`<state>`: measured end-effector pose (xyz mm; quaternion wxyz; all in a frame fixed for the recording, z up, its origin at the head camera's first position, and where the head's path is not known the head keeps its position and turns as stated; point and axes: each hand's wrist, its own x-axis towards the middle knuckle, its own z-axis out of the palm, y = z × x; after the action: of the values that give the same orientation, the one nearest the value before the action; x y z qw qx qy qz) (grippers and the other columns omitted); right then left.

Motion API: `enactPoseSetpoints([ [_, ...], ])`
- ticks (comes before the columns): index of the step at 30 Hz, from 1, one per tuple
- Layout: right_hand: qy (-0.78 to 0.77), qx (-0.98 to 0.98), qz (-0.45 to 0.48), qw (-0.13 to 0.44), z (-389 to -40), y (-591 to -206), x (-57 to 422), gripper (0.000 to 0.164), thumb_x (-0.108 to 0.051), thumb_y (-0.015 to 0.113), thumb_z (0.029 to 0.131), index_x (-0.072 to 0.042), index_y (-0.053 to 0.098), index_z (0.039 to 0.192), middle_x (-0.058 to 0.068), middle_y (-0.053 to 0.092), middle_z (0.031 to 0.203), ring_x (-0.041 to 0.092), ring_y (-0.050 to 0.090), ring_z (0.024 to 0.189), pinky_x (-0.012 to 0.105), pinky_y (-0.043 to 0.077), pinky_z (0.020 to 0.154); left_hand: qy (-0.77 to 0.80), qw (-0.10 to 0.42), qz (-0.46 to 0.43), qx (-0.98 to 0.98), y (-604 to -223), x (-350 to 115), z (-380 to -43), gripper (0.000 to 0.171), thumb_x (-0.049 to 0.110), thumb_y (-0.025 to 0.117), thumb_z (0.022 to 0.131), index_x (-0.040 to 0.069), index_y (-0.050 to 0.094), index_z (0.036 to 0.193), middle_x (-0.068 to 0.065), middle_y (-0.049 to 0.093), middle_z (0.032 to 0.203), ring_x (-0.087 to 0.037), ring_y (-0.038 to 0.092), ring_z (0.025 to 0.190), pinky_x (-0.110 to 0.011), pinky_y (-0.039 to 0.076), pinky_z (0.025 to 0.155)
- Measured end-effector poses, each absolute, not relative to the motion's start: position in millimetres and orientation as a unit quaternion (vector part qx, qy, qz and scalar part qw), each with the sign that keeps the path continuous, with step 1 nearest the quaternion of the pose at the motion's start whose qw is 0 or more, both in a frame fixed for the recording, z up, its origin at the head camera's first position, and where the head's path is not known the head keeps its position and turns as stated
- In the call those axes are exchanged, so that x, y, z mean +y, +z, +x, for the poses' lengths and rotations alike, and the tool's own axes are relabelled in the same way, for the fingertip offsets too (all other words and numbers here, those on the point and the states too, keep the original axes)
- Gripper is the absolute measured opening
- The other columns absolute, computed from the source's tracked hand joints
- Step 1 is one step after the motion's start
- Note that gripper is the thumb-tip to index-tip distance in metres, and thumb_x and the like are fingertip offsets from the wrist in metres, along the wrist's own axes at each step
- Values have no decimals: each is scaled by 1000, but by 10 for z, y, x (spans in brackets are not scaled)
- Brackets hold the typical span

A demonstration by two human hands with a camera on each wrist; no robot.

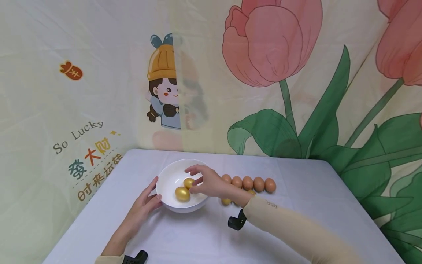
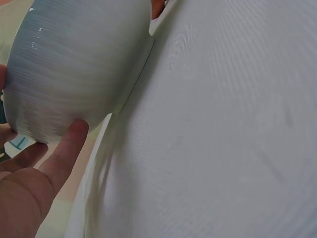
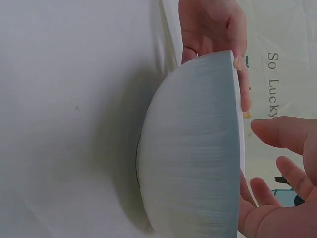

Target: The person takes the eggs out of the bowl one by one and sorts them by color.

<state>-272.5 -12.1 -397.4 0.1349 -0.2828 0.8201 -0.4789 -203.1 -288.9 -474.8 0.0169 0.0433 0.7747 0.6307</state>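
Note:
A white bowl (image 1: 168, 200) stands on the table, and my left hand (image 1: 143, 207) holds it at its left side. In the left wrist view, fingertips press on the outer wall of the bowl (image 2: 84, 64). Two gold eggs are visible inside, a nearer one (image 1: 182, 194) and a farther one (image 1: 188, 183). Over the bowl's right part is my right hand (image 1: 207, 181), fingers spread and loosely bent, nothing seen between them. It partly covers the farther gold egg. The right wrist view shows the right hand (image 3: 287, 183) beside the rim, with the eggs hidden behind the bowl wall.
Several brown eggs (image 1: 258, 184) form a row right of the bowl. Nearer than that row lie more gold eggs (image 1: 226, 201), partly covered by the right forearm. A white cloth covers the table (image 1: 197, 238). Printed curtains (image 1: 204, 73) hang behind and at the left.

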Motion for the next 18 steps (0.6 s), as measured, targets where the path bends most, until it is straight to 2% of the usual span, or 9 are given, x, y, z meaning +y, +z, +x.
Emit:
enactPoseSetpoints([
  [5, -454, 836, -270, 150, -2806, -4062, -237, 58, 2, 83, 88, -14, 66, 141, 16, 61, 139, 20, 71, 101, 31, 64, 86, 627, 18, 43, 778, -4748, -2883, -2034, 74, 27, 58, 111, 23, 17, 172, -16, 10, 178, -46, 42, 151, -33, 55, 110],
  [8, -433, 845, -277, 149, -2818, -4092, -302, 58, 2, 84, 87, -11, 66, 140, 16, 63, 137, 18, 70, 96, 27, 62, 85, 625, 19, 43, 779, -4743, -2886, -2038, 74, 27, 57, 111, 24, 17, 172, -13, 10, 178, -45, 42, 151, -34, 55, 110],
  [13, -400, 855, -292, 155, -2812, -4110, -431, 57, -1, 86, 87, -12, 67, 139, 15, 66, 133, 16, 69, 93, 22, 59, 86, 627, 18, 45, 778, -4733, -2892, -2040, 72, 25, 56, 111, 23, 18, 172, -14, 12, 178, -46, 42, 151, -35, 55, 110],
  [18, -383, 857, -302, 165, -2799, -4126, -546, 55, -4, 87, 86, -12, 68, 137, 15, 68, 132, 13, 67, 91, 19, 58, 84, 631, 21, 44, 774, -4731, -2893, -2029, 73, 25, 56, 111, 22, 17, 172, -16, 11, 178, -46, 41, 151, -32, 56, 109],
])
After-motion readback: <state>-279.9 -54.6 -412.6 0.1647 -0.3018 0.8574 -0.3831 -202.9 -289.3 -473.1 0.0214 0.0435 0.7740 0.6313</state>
